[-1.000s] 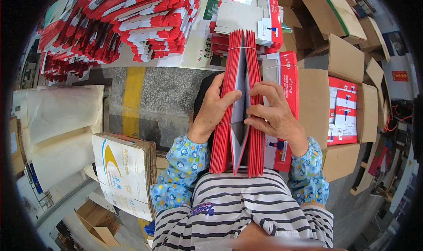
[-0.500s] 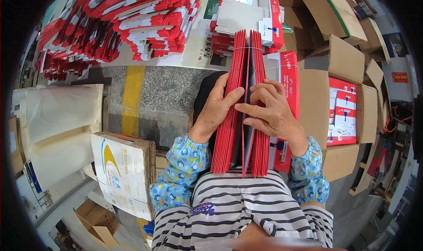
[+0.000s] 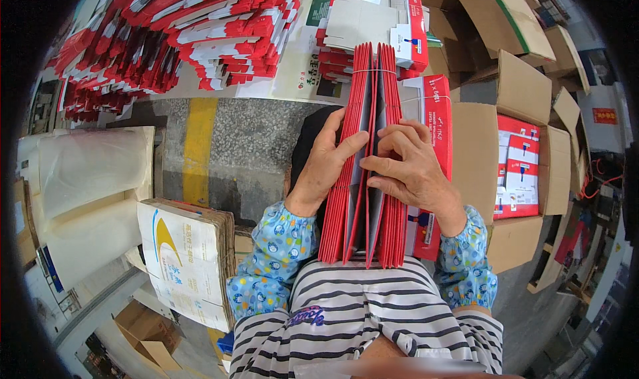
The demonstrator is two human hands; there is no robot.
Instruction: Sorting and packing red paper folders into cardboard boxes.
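Observation:
A bundle of flat, folded red cartons [image 3: 338, 206] stands on edge against my lap, with a thin band across its far end. Its edges face up, and it is parted near the middle, where grey inner faces show. My left hand [image 3: 323, 169] wraps round the left part, thumb laid over the edges. On the right part [image 3: 391, 222] rests my right hand [image 3: 419, 176], its fingers curled and the index finger and thumb at the edges of the cartons by the gap. The fingertips partly hide what they pinch.
Heaps of red and white folded cartons [image 3: 233, 39] cover the table at the far left. More flat cartons [image 3: 363, 25] are stacked ahead. An open cardboard box [image 3: 522, 236] holding red and white packs stands at right. A tied cardboard stack [image 3: 180, 262] is at left.
Another gap has opened in the left part of the bundle, and a carton there has shifted toward the middle. My right fingertips moved slightly right; my left hand has stayed nearly still.

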